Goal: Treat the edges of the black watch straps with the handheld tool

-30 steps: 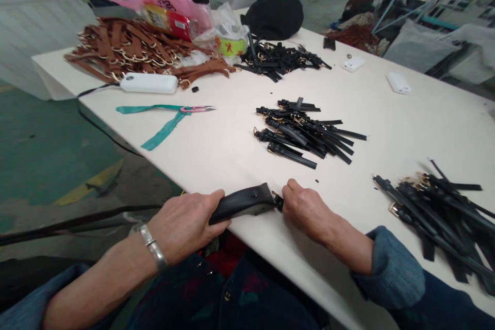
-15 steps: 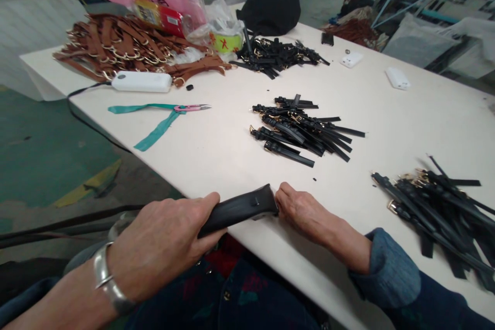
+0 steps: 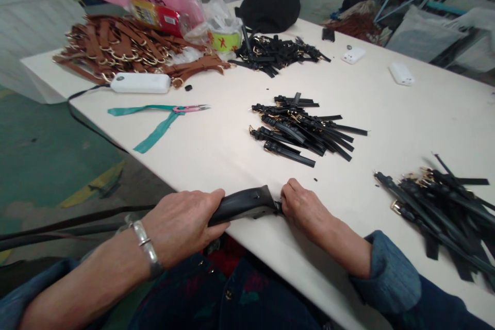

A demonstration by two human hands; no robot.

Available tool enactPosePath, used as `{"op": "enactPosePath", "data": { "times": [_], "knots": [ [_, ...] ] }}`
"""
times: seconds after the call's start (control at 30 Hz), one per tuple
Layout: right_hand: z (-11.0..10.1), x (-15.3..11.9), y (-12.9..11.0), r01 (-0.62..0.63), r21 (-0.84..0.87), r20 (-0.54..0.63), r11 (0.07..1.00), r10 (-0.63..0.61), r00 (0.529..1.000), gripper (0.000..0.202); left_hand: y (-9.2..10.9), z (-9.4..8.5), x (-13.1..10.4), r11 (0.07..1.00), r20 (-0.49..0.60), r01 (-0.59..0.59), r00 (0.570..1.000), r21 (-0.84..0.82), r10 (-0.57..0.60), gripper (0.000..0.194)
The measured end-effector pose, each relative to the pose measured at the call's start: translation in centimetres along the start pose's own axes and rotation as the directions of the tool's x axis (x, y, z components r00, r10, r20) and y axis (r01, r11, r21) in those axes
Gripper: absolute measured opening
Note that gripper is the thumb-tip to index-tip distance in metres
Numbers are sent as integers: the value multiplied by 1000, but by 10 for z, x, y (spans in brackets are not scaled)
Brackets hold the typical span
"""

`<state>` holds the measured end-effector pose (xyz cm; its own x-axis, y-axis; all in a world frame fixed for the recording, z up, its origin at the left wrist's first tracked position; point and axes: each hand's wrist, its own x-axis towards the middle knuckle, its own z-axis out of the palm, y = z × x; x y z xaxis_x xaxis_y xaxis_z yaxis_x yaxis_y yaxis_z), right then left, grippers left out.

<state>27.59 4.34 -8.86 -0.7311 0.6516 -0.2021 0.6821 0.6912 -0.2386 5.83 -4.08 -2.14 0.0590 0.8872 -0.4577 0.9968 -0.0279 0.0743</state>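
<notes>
My left hand (image 3: 189,221), with a silver bracelet at the wrist, is wrapped round a wide black leather strap (image 3: 243,203) at the table's front edge. Fingers of my right hand (image 3: 303,206) are pinched together at the strap's right end, on a small dark piece (image 3: 277,207) that I cannot make out fully. Beyond them lies a pile of short black straps with gold buckles (image 3: 305,129). A second black strap pile (image 3: 441,211) is to the right of my right hand.
Pink-handled snips (image 3: 189,108) with teal ribbon lie on the white table (image 3: 216,149). Behind are brown straps (image 3: 116,46), a white device (image 3: 139,83) with a cable, more black straps (image 3: 274,51), a black cap (image 3: 270,5) and two small white objects.
My left hand and the strap have shifted slightly right. My right hand has moved a little to the right, and a short dark piece now shows between it and the strap's end.
</notes>
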Motion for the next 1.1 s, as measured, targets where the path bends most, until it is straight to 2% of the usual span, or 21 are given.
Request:
{"op": "enactPosePath", "data": {
  "times": [0.13, 0.23, 0.3, 0.4, 0.53, 0.67, 0.83, 1.1],
  "knots": [
    [6, -6, 6, -45, 173, -154, 984, 72, 985, 11, 0, 3, -2, 1000, -1, 11, 1000, -2, -11, 29],
    [9, -13, 10, -49, 341, -284, 939, 153, 947, 12, 1, 3, -2, 1000, -9, 4, 1000, 8, -4, 29],
    [11, -20, 11, -39, 413, -324, 910, 187, 927, 14, 1, 2, -2, 1000, -14, 2, 1000, 18, -2, 30],
    [14, -32, 9, 10, 433, -342, 901, 154, 927, 9, 2, -2, -2, 999, -16, -4, 1000, 34, 5, 31],
    [18, -47, 6, 35, 354, -333, 934, 91, 939, 19, 4, -6, 0, 999, -12, 2, 1000, 43, -1, 31],
    [22, -52, 8, -28, 354, -317, 935, 148, 937, 18, 10, -10, 1, 996, -12, -25, 1000, 87, 27, 30],
    [27, -51, 12, -46, 414, -297, 909, 183, 937, 17, 21, -14, 3, 990, -8, -54, 998, 130, 55, 29],
    [31, -49, 11, -88, 437, -325, 895, 248, 913, 13, 34, -26, 27, 992, -4, -72, 997, 102, 73, 35]
  ]
}}
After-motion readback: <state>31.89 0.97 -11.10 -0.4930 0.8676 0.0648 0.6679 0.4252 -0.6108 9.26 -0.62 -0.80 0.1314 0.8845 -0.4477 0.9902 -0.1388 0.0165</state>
